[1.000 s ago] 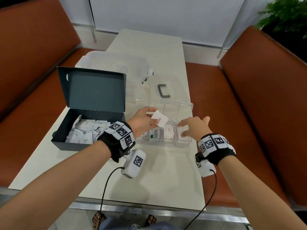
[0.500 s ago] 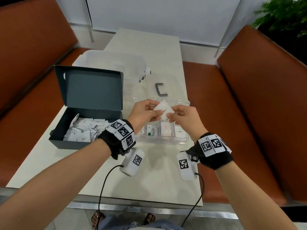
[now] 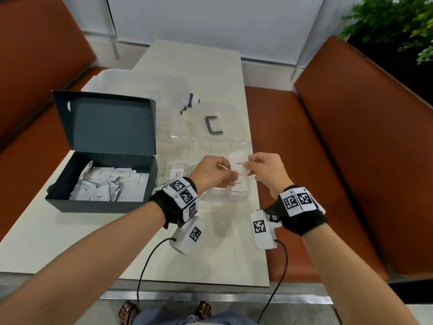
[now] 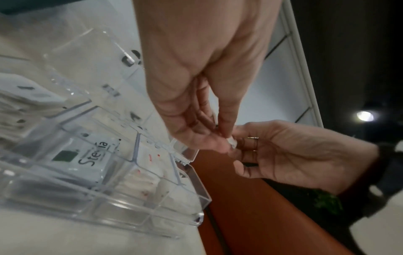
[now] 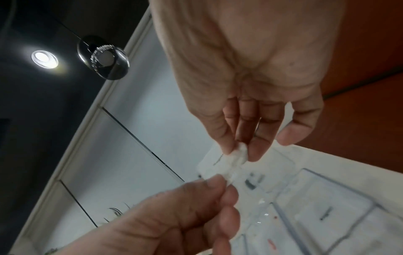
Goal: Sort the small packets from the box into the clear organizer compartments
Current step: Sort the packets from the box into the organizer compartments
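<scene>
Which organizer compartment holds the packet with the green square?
The Stevia packet compartment, just left of the one with red-printed packets; no other visible packet shows green.

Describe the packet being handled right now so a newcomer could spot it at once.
Start at the clear organizer on the table's right side. Just above it, the left hand and right hand pinch one white packet between them. Unlike the packets lying in compartments or the box, it is held in the air.

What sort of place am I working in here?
Probably a café or restaurant booth: a long table between two brown padded benches, a pendant lamp overhead, and a potted plant behind the right bench.
</scene>
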### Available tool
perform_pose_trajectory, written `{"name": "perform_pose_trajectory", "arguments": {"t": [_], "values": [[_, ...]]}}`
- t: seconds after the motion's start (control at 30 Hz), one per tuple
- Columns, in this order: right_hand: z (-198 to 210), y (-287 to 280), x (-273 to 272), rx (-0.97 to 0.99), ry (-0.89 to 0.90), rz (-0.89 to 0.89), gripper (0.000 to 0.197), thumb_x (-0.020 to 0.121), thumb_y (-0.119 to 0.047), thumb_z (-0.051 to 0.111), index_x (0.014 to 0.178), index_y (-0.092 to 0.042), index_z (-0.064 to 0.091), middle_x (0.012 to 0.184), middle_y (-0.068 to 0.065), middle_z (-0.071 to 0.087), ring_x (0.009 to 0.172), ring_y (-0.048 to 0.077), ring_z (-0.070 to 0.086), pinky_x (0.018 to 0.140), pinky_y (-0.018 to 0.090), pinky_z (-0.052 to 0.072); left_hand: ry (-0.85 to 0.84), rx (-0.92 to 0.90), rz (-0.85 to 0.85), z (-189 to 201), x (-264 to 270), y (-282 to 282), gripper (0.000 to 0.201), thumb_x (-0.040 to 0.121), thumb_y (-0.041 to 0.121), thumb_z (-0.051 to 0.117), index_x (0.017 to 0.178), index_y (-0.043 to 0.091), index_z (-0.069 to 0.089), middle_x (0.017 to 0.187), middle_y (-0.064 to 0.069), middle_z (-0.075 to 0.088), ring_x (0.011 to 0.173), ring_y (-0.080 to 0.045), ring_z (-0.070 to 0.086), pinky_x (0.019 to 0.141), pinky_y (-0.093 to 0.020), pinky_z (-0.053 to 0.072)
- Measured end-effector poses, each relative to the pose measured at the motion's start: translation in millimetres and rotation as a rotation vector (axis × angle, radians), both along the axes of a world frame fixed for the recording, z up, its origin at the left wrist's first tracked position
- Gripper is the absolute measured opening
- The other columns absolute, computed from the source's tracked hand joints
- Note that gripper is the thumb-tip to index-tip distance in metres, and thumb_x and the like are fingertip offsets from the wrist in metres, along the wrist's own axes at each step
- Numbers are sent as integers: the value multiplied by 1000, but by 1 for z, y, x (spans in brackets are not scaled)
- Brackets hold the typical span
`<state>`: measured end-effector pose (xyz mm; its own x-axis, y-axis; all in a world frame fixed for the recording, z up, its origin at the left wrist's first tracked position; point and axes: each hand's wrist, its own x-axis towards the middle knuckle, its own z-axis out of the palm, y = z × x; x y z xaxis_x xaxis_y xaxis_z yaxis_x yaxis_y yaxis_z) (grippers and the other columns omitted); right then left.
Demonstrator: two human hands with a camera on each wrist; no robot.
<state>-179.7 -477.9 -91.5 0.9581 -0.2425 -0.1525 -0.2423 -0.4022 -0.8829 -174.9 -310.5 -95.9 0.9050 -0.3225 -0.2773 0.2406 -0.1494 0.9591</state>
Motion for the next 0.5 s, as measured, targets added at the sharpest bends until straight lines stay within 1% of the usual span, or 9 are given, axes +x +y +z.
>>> {"name": "perform_pose_trajectory", "arguments": {"t": [0.07, 0.13, 0.2, 0.23, 0.3, 0.33, 0.37, 0.47, 0.5], "values": [[-11, -8, 4, -75, 31, -63, 15, 83, -14, 70, 98, -10, 69, 94, 4, 71, 71, 10, 66, 71, 24, 50, -80, 153, -4, -6, 3, -4, 21, 86, 18, 72, 102, 8, 63, 89, -8, 72, 73, -17, 67, 58, -19, 50], [-22, -12, 5, -158, 70, -87, 18, 83, -12, 70, 101, -8, 70, 106, 8, 69, 87, 18, 66, 75, 24, 48, -169, 281, 8, -13, 5, -4, 22, 88, 23, 70, 104, 9, 65, 92, -4, 69, 72, -13, 64, 52, -10, 45], [-29, -12, 5, -227, 102, -75, 21, 84, -10, 69, 104, -8, 69, 112, 10, 66, 99, 22, 62, 78, 24, 45, -215, 343, 12, -20, 6, -3, 16, 89, 16, 68, 102, 7, 67, 94, -6, 68, 70, -10, 62, 52, -4, 43], [-32, -10, 5, -252, 116, -62, 21, 84, -11, 69, 104, -9, 69, 112, 11, 65, 97, 23, 61, 76, 25, 45, -225, 360, 7, -23, 5, -2, 14, 89, 11, 67, 102, 6, 68, 92, -6, 68, 69, -9, 61, 55, -3, 44], [-36, -6, 3, -307, 135, -25, 20, 84, -13, 68, 104, -12, 66, 111, 12, 64, 88, 21, 59, 71, 26, 44, -256, 400, -16, -28, 3, 0, 13, 87, 6, 66, 100, 6, 69, 85, -1, 65, 71, -6, 59, 61, -2, 43], [-37, -4, 2, -340, 137, -1, 21, 84, -14, 67, 105, -12, 64, 112, 11, 62, 88, 20, 59, 71, 27, 45, -279, 427, -33, -30, 2, 1, 12, 87, 5, 66, 98, 7, 69, 83, 1, 64, 71, -4, 57, 62, -2, 42], [-37, -2, 2, -370, 137, 22, 22, 85, -15, 67, 106, -12, 63, 113, 11, 60, 90, 21, 59, 74, 29, 47, -298, 452, -51, -31, 1, 1, 12, 86, 5, 66, 97, 9, 69, 84, 3, 63, 71, -2, 55, 63, -3, 41], [-36, 3, 0, -394, 152, 62, 27, 84, -15, 69, 109, -11, 59, 116, 11, 57, 95, 27, 61, 84, 36, 52, -334, 496, -85, -34, -3, 1, 13, 86, 5, 66, 97, 11, 69, 88, 2, 64, 76, -7, 56, 72, -13, 45], [-35, 4, 0, -402, 156, 78, 29, 83, -15, 70, 110, -11, 58, 115, 11, 57, 96, 27, 61, 85, 38, 52, -340, 499, -84, -35, -4, 1, 13, 86, 5, 66, 96, 12, 69, 88, 2, 64, 76, -7, 57, 71, -11, 45]]}}
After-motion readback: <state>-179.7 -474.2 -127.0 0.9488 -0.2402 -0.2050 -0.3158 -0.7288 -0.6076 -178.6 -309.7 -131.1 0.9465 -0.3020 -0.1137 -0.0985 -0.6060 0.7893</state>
